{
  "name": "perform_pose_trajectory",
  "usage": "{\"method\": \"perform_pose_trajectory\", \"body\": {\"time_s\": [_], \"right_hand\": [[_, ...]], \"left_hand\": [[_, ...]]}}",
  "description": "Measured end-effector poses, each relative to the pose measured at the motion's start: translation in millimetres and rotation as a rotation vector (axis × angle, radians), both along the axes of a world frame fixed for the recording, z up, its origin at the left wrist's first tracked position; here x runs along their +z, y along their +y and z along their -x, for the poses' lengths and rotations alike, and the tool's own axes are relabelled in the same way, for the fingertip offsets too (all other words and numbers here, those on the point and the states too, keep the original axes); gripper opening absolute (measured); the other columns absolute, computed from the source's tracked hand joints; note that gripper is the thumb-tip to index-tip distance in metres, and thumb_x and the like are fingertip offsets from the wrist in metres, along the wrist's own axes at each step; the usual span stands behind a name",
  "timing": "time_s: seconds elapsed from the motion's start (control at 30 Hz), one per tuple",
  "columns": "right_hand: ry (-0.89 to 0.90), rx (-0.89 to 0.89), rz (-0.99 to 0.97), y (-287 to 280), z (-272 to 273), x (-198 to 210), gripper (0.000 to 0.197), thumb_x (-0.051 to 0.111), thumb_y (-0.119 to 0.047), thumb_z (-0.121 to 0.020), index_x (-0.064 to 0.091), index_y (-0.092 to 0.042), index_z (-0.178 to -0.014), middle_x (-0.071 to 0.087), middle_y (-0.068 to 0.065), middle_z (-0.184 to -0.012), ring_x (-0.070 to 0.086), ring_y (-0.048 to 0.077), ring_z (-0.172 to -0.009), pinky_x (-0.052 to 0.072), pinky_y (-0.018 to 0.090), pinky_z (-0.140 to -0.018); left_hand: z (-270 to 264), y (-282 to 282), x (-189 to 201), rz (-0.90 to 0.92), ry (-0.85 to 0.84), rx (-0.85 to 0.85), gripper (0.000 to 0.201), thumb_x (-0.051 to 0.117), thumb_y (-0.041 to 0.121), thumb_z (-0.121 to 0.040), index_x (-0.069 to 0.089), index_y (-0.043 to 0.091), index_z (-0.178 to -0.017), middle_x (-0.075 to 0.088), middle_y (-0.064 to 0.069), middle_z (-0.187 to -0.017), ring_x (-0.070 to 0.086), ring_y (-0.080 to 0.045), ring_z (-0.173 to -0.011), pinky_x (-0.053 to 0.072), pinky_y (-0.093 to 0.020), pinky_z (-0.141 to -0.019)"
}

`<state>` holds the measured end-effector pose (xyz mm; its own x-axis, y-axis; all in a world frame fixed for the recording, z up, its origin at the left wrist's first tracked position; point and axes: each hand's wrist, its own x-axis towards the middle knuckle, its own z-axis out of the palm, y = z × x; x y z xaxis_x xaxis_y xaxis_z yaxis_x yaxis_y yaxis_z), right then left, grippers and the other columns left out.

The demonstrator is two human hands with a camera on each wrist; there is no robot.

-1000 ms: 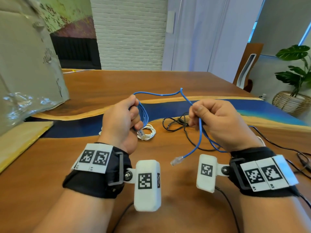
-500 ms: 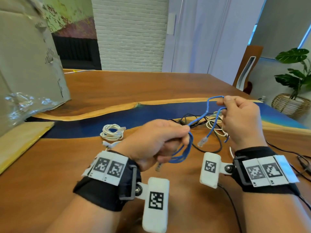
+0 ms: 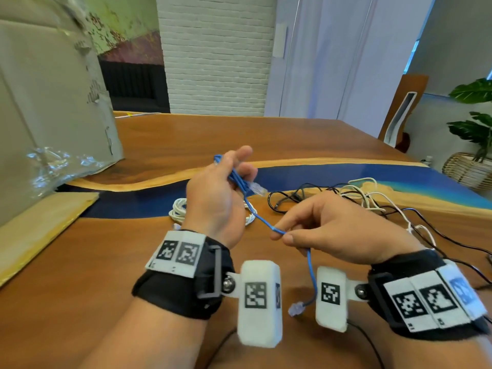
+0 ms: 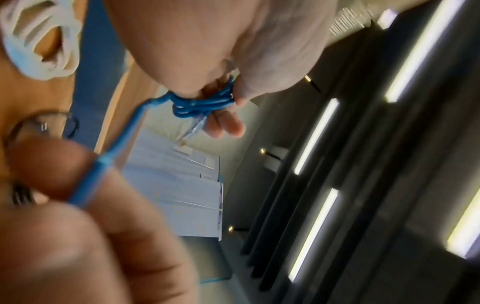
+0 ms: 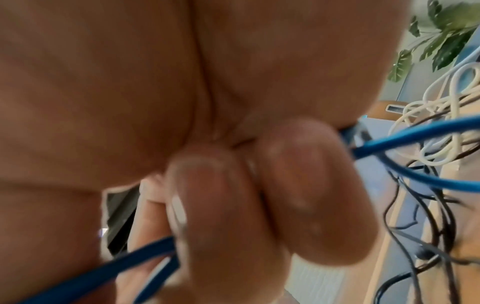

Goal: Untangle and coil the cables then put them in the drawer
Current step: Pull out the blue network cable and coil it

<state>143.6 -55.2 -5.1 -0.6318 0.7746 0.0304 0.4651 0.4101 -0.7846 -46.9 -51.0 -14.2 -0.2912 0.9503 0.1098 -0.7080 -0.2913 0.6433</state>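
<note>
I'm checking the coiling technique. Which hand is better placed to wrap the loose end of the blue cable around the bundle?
The right hand. It pinches the blue cable near its free tail, while the left hand is occupied gripping the coiled bundle.

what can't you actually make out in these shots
- Drawer: not in any view.
- Number of loops in the blue cable bundle: head view, the left hand covers it; left wrist view is blurred.
- Right hand pinch point: right wrist view, blurred fingers fill the frame.
- Black and white cable tangle: which strand crosses which is too fine to follow.
- White coiled cable: partly behind the left hand.
</note>
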Motion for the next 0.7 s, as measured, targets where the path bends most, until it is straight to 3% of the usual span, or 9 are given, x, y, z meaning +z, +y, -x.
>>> {"method": "perform_pose_trajectory", "body": {"time_s": [0.1, 0.17, 0.27, 0.37, 0.4, 0.47, 0.57, 0.63, 0.7], "right_hand": [[0.035, 0.004, -0.037, -2.6, -4.4, 4.4, 0.012, 0.073, -0.007, -0.092, 0.082, -0.012, -0.084, 0.059, -0.006, -0.054, 0.052, 0.005, -0.05, 0.043, 0.016, -0.053], [0.105, -0.073, -0.068, 1.5, -11.2, 3.8, 0.02, 0.07, -0.004, -0.092, 0.079, -0.01, -0.075, 0.05, -0.005, -0.047, 0.042, 0.007, -0.043, 0.036, 0.018, -0.046], [0.373, -0.176, 0.049, 7.7, -16.2, 2.5, 0.018, 0.066, -0.011, -0.081, 0.07, -0.001, -0.067, 0.039, 0.001, -0.043, 0.03, 0.014, -0.039, 0.023, 0.023, -0.043], [0.54, -0.233, 0.192, 8.6, -10.4, 2.5, 0.039, 0.073, -0.034, -0.085, 0.06, -0.006, -0.062, 0.031, 0.001, -0.042, 0.018, 0.016, -0.041, 0.011, 0.032, -0.047], [0.546, -0.248, 0.201, 7.8, -7.1, 2.8, 0.045, 0.066, -0.045, -0.087, 0.057, -0.01, -0.059, 0.03, 0.001, -0.041, 0.016, 0.022, -0.043, 0.01, 0.034, -0.048], [0.582, -0.293, 0.233, 8.0, -1.4, 2.1, 0.054, 0.051, -0.056, -0.093, 0.046, -0.016, -0.057, 0.027, 0.003, -0.041, 0.012, 0.034, -0.047, 0.011, 0.031, -0.045], [0.699, -0.355, 0.317, 12.2, 2.5, -0.6, 0.059, 0.035, -0.06, -0.103, 0.031, -0.019, -0.061, 0.029, 0.006, -0.045, 0.013, 0.02, -0.04, 0.017, 0.023, -0.04], [0.767, -0.415, 0.351, 14.6, 3.9, -1.1, 0.06, 0.032, -0.061, -0.104, 0.028, -0.019, -0.061, 0.034, 0.01, -0.047, 0.025, 0.02, -0.036, 0.021, 0.023, -0.039], [0.897, -0.476, 0.386, 20.0, 0.7, -3.1, 0.06, 0.03, -0.059, -0.105, 0.031, -0.017, -0.062, 0.043, 0.013, -0.052, 0.046, 0.025, -0.04, 0.031, 0.026, -0.038]], "left_hand": [[-11.0, -7.5, -3.1, 0.027, 0.422, 0.017, 0.014, 0.05, 0.011, -0.107, 0.063, 0.012, -0.103, 0.077, -0.005, -0.106, 0.066, -0.011, -0.067, 0.059, -0.028, -0.076], [-14.2, -11.5, -4.5, 0.014, 0.687, -0.049, 0.018, 0.048, 0.009, -0.106, 0.064, 0.018, -0.102, 0.077, -0.005, -0.107, 0.067, -0.012, -0.068, 0.058, -0.029, -0.071], [-16.3, -16.1, -5.6, -0.02, 1.005, -0.213, 0.016, 0.048, 0.007, -0.104, 0.064, 0.008, -0.108, 0.073, -0.005, -0.077, 0.06, -0.015, -0.058, 0.051, -0.033, -0.059], [-21.1, -20.7, -9.2, -0.012, 1.289, -0.312, 0.025, 0.048, 0.014, -0.094, 0.069, 0.002, -0.087, 0.059, -0.006, -0.053, 0.047, -0.021, -0.05, 0.04, -0.03, -0.048], [-22.2, -23.0, -9.4, -0.019, 1.284, -0.373, 0.03, 0.047, 0.019, -0.091, 0.07, 0.001, -0.085, 0.054, -0.006, -0.049, 0.044, -0.022, -0.048, 0.036, -0.03, -0.047], [-21.9, -26.2, -8.9, -0.05, 1.119, -0.537, 0.041, 0.043, 0.029, -0.088, 0.072, 0.0, -0.085, 0.042, -0.006, -0.043, 0.035, -0.022, -0.043, 0.032, -0.033, -0.046], [-18.5, -26.9, -10.4, -0.115, 0.988, -0.617, 0.035, 0.051, 0.027, -0.096, 0.072, 0.003, -0.081, 0.032, 0.002, -0.043, 0.028, -0.013, -0.039, 0.031, -0.028, -0.043], [-17.7, -24.7, -12.8, -0.12, 0.966, -0.559, 0.028, 0.058, 0.022, -0.097, 0.068, 0.007, -0.075, 0.03, 0.005, -0.043, 0.025, -0.009, -0.037, 0.03, -0.023, -0.04], [-16.7, -20.2, -15.2, -0.073, 0.878, -0.475, 0.033, 0.057, 0.019, -0.101, 0.063, 0.01, -0.07, 0.027, 0.004, -0.044, 0.021, -0.01, -0.038, 0.028, -0.022, -0.039]]}}
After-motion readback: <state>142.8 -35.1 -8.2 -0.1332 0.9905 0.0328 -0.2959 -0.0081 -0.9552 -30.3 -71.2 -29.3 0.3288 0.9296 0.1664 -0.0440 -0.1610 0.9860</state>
